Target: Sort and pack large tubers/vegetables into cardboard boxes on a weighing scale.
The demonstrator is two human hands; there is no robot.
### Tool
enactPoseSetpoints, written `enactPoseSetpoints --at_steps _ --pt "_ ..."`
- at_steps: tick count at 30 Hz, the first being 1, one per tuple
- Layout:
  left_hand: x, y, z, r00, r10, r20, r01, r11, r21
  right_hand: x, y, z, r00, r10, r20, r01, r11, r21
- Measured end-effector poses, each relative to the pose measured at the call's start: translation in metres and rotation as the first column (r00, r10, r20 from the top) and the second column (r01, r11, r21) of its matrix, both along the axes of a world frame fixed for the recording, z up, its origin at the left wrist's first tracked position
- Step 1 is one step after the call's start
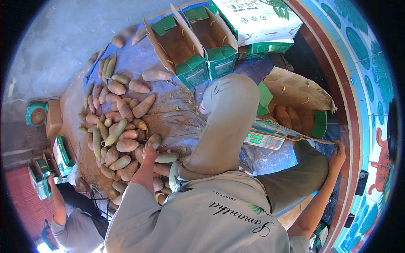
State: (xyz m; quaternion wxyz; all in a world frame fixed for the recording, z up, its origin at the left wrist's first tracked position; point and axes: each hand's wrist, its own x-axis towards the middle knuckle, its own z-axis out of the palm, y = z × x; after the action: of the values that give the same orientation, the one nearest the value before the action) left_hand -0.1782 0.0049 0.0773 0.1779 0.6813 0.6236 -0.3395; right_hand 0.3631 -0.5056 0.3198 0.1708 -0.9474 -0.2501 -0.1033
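Observation:
My left hand (149,152) reaches into the heap and closes on a reddish-brown sweet potato (155,141) at its right side. The heap mixes reddish sweet potatoes (127,145) with long green radishes (116,132). On the right, my right hand (338,154) grips the near edge of an open cardboard box (291,80). Several reddish roots (287,116) lie inside that box. A scale (265,140) with lit green displays shows at the box's near side; whether the box rests on it I cannot tell.
Two open green cartons (192,69) stand beyond my knee, beside a stack of white and green boxes (263,19). A blue tarp (168,109) lies under the heap. A tiled wall (363,84) bounds the right. Another person (76,219) handles green boxes at lower left.

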Motion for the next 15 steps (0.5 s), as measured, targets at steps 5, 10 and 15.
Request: enactPoseSetpoints --at_steps 5,10,15 --pt "0.011 0.009 -0.012 0.997 -0.067 0.035 0.063 0.994 0.087 -0.006 -0.01 -0.001 0.996 -0.09 0.005 0.089 0.995 0.051" --pt "0.009 0.029 -0.033 0.999 0.009 0.05 -0.007 0.999 -0.038 -0.012 0.0 0.007 0.99 -0.14 0.034 0.14 0.99 -0.001" --pt "0.035 0.029 -0.014 0.999 -0.028 -0.026 0.027 0.998 -0.065 -0.015 -0.003 0.007 0.985 -0.165 0.041 0.166 0.986 -0.024"
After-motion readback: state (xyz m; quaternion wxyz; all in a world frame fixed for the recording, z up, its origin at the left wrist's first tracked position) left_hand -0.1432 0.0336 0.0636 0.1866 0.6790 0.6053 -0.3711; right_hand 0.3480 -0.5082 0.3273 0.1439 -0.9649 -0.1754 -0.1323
